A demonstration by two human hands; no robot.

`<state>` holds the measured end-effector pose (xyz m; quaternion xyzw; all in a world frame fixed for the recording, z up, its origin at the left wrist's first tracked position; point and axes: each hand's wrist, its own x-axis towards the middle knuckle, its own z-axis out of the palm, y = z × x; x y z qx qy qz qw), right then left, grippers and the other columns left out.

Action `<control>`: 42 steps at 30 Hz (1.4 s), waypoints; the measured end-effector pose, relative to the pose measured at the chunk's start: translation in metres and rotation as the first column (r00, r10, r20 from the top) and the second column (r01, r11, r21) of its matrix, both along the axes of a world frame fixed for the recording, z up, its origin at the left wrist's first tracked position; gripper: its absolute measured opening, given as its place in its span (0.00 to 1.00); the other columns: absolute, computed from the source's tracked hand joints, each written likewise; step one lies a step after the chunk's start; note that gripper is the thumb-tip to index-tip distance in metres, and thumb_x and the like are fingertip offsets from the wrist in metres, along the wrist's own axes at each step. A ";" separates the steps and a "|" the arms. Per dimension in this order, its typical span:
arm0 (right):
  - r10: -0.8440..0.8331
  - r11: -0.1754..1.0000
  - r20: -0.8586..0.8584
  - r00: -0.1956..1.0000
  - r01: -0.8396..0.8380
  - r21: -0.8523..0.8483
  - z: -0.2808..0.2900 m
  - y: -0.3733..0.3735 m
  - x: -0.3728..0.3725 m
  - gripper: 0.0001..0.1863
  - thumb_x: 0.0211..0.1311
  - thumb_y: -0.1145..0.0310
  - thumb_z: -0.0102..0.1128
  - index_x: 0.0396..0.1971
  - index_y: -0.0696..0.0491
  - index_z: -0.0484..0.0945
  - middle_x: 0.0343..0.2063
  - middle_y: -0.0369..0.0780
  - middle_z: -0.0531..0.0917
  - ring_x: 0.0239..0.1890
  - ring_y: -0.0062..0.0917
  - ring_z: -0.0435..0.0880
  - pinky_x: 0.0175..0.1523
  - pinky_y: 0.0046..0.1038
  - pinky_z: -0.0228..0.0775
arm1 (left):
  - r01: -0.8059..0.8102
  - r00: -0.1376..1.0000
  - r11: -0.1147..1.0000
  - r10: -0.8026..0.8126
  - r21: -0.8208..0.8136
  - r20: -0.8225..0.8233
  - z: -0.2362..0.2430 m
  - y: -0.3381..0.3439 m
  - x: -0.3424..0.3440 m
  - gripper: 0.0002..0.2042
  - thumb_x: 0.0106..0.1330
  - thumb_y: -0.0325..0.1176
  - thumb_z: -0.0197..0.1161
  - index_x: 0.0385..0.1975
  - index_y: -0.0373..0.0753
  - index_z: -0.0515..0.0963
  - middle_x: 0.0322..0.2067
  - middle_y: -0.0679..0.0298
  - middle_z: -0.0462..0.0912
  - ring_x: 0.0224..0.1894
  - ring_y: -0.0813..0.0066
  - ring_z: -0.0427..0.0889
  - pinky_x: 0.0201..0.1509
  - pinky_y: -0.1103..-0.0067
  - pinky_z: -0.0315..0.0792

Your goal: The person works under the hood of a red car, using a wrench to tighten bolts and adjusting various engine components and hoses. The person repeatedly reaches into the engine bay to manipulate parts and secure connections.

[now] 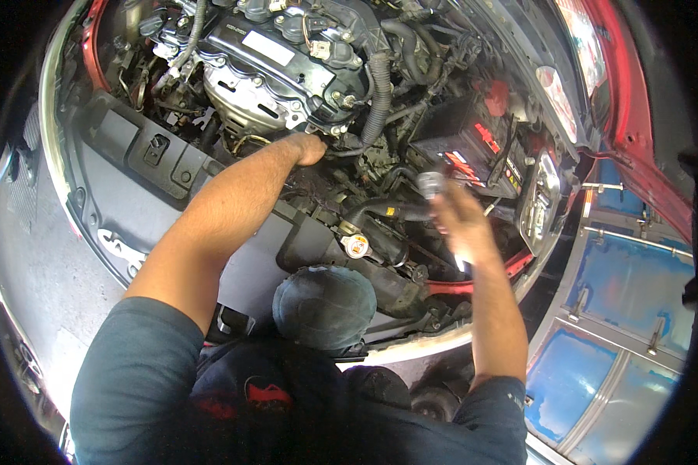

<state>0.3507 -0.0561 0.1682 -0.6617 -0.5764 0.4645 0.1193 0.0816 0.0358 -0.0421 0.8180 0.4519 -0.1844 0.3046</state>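
My left hand [309, 150] reaches into the engine bay at the front of the engine, beside the metal heat shield [244, 101] and near a corrugated black hose [379, 93]. Its fingers point downward and are mostly hidden, so what they touch does not show. On the right, blurred by motion, my right hand [467, 225] is closed around a shiny silver tool [430, 184] with a round end. A bright spot shows at the lower side of that hand. The hand is above the area in front of the battery [461, 143], apart from it.
A radiator cap [356, 246] and a black hose [388, 208] lie between my arms. The black front cover [248, 267] runs under my left arm. A rounded grey cloth shape [324, 308] is close to me. Blue panelled doors [628, 271] stand at the right.
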 end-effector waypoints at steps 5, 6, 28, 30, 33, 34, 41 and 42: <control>0.614 0.748 0.422 0.667 -0.663 -0.040 -0.062 0.032 -0.057 0.16 0.56 0.60 0.64 0.40 0.53 0.80 0.34 0.49 0.83 0.39 0.44 0.82 0.46 0.41 0.73 | -0.032 0.999 0.999 0.032 -0.017 0.021 -0.008 0.002 0.000 0.18 0.66 0.30 0.46 0.52 0.37 0.78 0.55 0.53 0.77 0.57 0.57 0.77 0.59 0.66 0.71; 0.650 0.717 0.485 0.585 -0.684 -0.135 -0.075 0.038 -0.065 0.16 0.56 0.59 0.64 0.39 0.53 0.81 0.34 0.49 0.84 0.40 0.45 0.82 0.47 0.41 0.74 | -0.025 1.000 0.999 0.026 -0.023 0.018 -0.012 0.003 0.000 0.18 0.66 0.30 0.46 0.51 0.37 0.78 0.55 0.54 0.77 0.57 0.57 0.77 0.58 0.66 0.71; 0.621 0.778 0.093 0.778 -0.598 -0.191 -0.200 0.070 -0.088 0.22 0.62 0.68 0.58 0.56 0.57 0.74 0.51 0.49 0.80 0.53 0.33 0.79 0.60 0.29 0.66 | -0.102 0.994 0.993 0.099 -0.062 -0.051 0.001 -0.007 -0.005 0.19 0.50 0.39 0.70 0.41 0.37 0.83 0.43 0.58 0.85 0.46 0.60 0.84 0.49 0.67 0.78; 0.611 0.784 0.065 0.789 -0.592 -0.187 -0.203 0.071 -0.085 0.22 0.62 0.69 0.59 0.56 0.57 0.74 0.51 0.48 0.81 0.53 0.32 0.79 0.60 0.28 0.66 | -0.168 0.983 0.985 0.166 -0.022 -0.074 0.000 -0.009 -0.001 0.18 0.51 0.38 0.69 0.41 0.38 0.83 0.43 0.58 0.85 0.46 0.61 0.84 0.49 0.66 0.78; 0.595 0.793 0.002 0.803 -0.587 -0.161 -0.210 0.073 -0.080 0.22 0.61 0.69 0.60 0.56 0.57 0.74 0.49 0.47 0.81 0.49 0.31 0.80 0.58 0.28 0.67 | -0.228 0.973 0.974 0.228 0.001 -0.049 0.000 -0.013 0.000 0.16 0.51 0.37 0.68 0.40 0.38 0.83 0.43 0.58 0.85 0.46 0.61 0.84 0.49 0.67 0.78; 0.594 0.796 -0.015 0.805 -0.590 -0.132 -0.213 0.073 -0.080 0.22 0.61 0.69 0.60 0.55 0.57 0.74 0.46 0.47 0.83 0.45 0.31 0.81 0.54 0.29 0.69 | -0.237 0.971 0.971 0.237 0.015 -0.036 0.000 -0.014 -0.001 0.16 0.51 0.36 0.67 0.40 0.39 0.83 0.43 0.58 0.85 0.46 0.61 0.84 0.49 0.68 0.78; 0.315 0.782 -0.234 0.920 -0.391 -0.485 -0.222 0.075 -0.083 0.24 0.65 0.62 0.57 0.57 0.58 0.72 0.43 0.49 0.83 0.41 0.33 0.82 0.49 0.31 0.72 | -0.170 0.981 0.984 0.164 -0.051 -0.102 0.012 -0.012 -0.003 0.24 0.54 0.35 0.68 0.52 0.36 0.75 0.49 0.58 0.82 0.52 0.64 0.81 0.51 0.71 0.77; 0.407 0.780 -0.189 0.894 -0.448 -0.436 -0.220 0.076 -0.082 0.24 0.66 0.62 0.56 0.58 0.58 0.71 0.37 0.44 0.82 0.36 0.27 0.80 0.44 0.29 0.71 | -0.184 0.979 0.981 0.178 -0.054 -0.103 0.013 -0.012 -0.003 0.24 0.54 0.35 0.68 0.52 0.36 0.75 0.49 0.58 0.82 0.52 0.64 0.81 0.51 0.71 0.77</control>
